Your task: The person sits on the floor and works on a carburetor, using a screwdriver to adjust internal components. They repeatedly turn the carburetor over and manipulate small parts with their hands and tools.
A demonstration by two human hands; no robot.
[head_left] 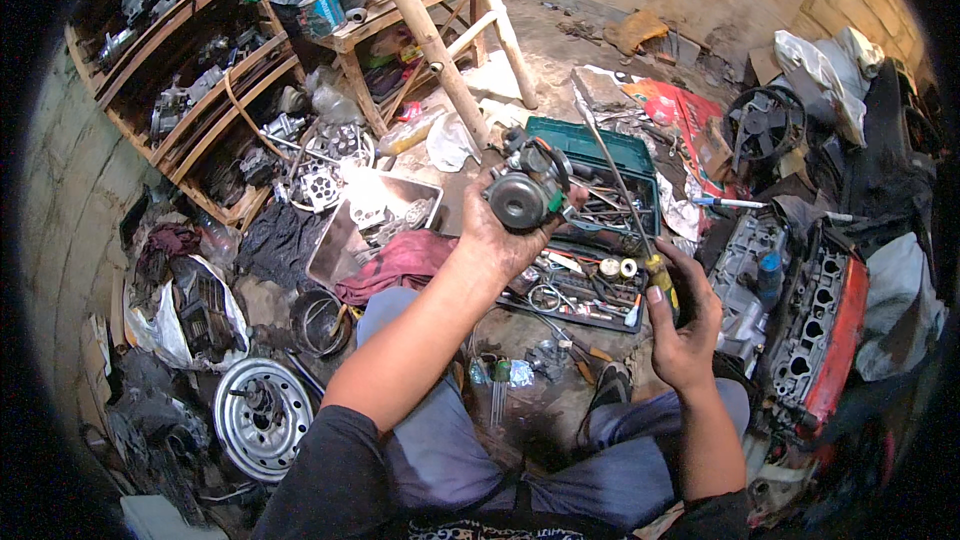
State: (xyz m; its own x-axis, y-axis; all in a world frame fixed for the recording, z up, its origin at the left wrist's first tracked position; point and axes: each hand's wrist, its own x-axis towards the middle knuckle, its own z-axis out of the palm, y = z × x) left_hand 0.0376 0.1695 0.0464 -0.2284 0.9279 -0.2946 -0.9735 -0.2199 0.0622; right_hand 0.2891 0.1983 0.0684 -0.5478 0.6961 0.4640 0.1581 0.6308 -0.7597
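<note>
My left hand (488, 232) is closed round a carburetor (521, 202), held up in front of me with a round dark cap facing me. In my right hand (686, 328) is a long screwdriver (661, 278) with a yellow and black handle. Its thin shaft points up and away to the left, and the tip is apart from the carburetor. Behind and below both hands lies an open green toolbox (577, 144), full of loose tools. A red cloth (395, 268) and a light bin (432, 202) of metal parts lie left of it.
Wooden shelves (190, 159) with engine parts stand at the far left, beside a wooden table (352, 36). A steel wheel rim (228, 418) lies near left. An engine head with a red cover (838, 340) and a fan (757, 125) are on the right.
</note>
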